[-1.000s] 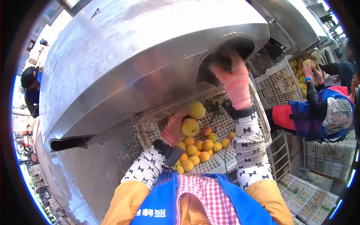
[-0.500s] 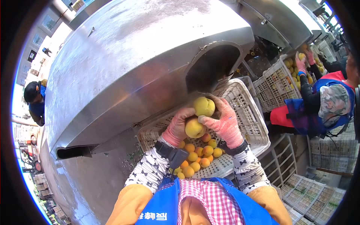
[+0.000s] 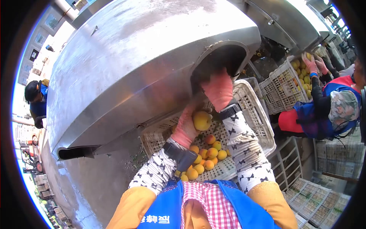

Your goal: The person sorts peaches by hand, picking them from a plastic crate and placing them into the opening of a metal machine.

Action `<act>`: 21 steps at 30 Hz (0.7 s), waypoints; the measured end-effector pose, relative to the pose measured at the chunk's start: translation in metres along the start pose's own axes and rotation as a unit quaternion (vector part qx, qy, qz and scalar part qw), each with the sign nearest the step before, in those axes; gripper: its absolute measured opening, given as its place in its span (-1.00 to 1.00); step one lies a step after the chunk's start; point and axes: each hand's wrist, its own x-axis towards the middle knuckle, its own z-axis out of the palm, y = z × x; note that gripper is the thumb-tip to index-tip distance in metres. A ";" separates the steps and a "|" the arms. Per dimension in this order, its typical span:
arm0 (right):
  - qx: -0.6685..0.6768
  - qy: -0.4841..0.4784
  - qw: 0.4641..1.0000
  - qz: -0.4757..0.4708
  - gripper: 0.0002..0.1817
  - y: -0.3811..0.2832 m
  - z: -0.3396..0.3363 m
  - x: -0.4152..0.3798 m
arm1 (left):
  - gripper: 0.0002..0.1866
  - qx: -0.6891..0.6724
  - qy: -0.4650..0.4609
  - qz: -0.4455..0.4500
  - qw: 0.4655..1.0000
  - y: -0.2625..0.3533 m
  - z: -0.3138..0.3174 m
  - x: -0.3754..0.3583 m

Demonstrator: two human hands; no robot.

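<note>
My left hand point(image 3: 184, 129), in a pink knit glove, is closed around a yellow peach point(image 3: 202, 121) above a white plastic crate point(image 3: 249, 100). In that crate lies a group of orange and yellow peaches point(image 3: 211, 153), smaller than the held one. My right hand point(image 3: 218, 91), in a matching glove, reaches into the dark round opening point(image 3: 206, 68) at the end of a large metal housing point(image 3: 152, 82). Shadow and blur hide its fingers, so I cannot see whether they hold anything.
At right a co-worker point(image 3: 331, 103) in pink gloves handles fruit over another white crate point(image 3: 280, 86). Another person point(image 3: 37, 99) stands beyond the housing at left. Stacked crates point(image 3: 318, 204) are at lower right, with a white metal frame point(image 3: 288, 160) beside my crate.
My right hand has left the two peaches and moved up into the opening. One peach stays in my left hand; the greener one is no longer visible.
</note>
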 end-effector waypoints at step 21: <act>-0.005 -0.041 0.999 0.032 -0.43 -0.013 -0.031 0.011 | -0.54 0.072 -0.010 -0.348 0.935 -0.098 -0.020 -0.013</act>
